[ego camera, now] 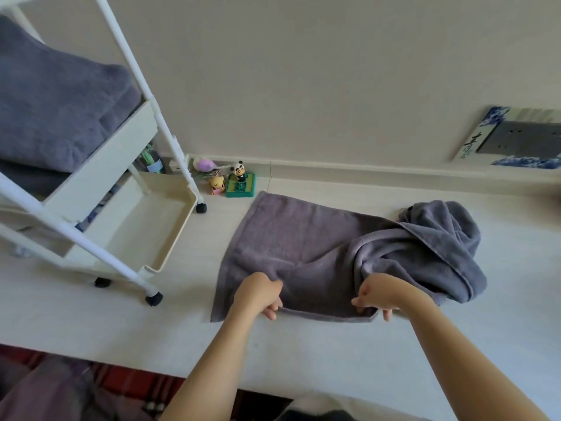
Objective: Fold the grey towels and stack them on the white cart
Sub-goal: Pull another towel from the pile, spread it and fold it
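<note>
The towel (291, 238) lies half-spread on the floor beside the cart (100, 165), its near edge pinched by the left hand (258, 294) and right hand (379, 294); folding is underway, and the next move likely requires carrying that edge across evenly.

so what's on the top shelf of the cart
Folded grey towels are stacked in the cart's top shelf. How many is unclear; the shelf wall hides the pile's lower part.

Pale tabletop (303, 344) — towel (291, 238), cart (121, 214), figurines (233, 180)
</note>
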A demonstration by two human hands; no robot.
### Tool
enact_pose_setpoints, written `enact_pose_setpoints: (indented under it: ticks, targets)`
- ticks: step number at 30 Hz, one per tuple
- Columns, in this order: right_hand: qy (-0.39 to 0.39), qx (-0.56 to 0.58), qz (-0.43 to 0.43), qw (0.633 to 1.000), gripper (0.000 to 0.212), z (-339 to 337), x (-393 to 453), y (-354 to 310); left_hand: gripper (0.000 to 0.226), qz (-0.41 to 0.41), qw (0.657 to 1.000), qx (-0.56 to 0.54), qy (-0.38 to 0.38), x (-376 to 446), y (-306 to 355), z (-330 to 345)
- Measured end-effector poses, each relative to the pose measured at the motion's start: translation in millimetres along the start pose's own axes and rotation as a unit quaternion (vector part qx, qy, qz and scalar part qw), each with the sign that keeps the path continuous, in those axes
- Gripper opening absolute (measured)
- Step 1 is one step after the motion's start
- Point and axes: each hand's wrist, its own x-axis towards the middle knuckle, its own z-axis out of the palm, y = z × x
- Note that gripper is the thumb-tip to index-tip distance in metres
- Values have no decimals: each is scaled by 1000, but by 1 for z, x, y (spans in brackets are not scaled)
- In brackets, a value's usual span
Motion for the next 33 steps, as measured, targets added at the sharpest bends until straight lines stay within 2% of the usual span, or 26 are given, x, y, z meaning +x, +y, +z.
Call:
enact_pose_setpoints:
  ticks: [2, 4, 6, 8, 11, 13, 15, 18, 20, 22, 23, 25, 27, 29, 31, 33]
  targets:
    - [48, 42, -18, 998, 22, 1, 2, -3, 44, 37, 997, 40, 55, 3, 1, 0]
    - [140, 74, -37, 987, 21, 5, 9, -7, 34, 96, 983, 70, 141, 11, 2, 3]
    - [215, 45, -45, 975, 23, 12, 17, -13, 28, 172, 965, 77, 184, 21, 3, 10]
    - [232, -13, -45, 972, 32, 28, 28, -17, 39, 224, 956, 119, 149, 34, 3, 18]
    - [198, -47, 19, 979, 49, 57, 36, -15, 57, 206, 953, 209, 77, 54, -6, 31]
    - [200, -42, 78, 976, 53, 75, 36, -8, 63, 177, 934, 296, 97, 59, -14, 40]
    - [241, -69, 118, 961, 51, 86, 29, -1, 65, 146, 909, 364, 140, 52, -12, 43]
    - [298, -101, 124, 941, 47, 84, 22, 1, 61, 144, 892, 389, 181, 41, 7, 35]
    - [354, -83, 115, 924, 49, 81, 23, -1, 58, 168, 883, 392, 197, 42, 20, 34]
    - [392, -65, 82, 914, 49, 83, 28, -1, 53, 237, 883, 358, 189, 50, 26, 40]
    - [393, -43, 66, 916, 52, 83, 31, 2, 55, 278, 887, 335, 153, 55, 31, 46]
    - [332, -17, 68, 941, 69, 88, 35, 9, 59, 308, 894, 318, 75, 66, 30, 58]
    - [257, 2, 108, 960, 89, 99, 36, 24, 63, 279, 893, 346, 68, 78, 23, 66]
    - [226, -31, 146, 963, 103, 109, 31, 32, 68, 242, 897, 359, 92, 85, 12, 67]
    - [205, -47, 163, 964, 105, 112, 25, 32, 70, 219, 905, 353, 95, 90, 12, 62]
    - [214, -34, 160, 963, 85, 110, 21, 32, 72, 196, 913, 348, 82, 92, 22, 56]
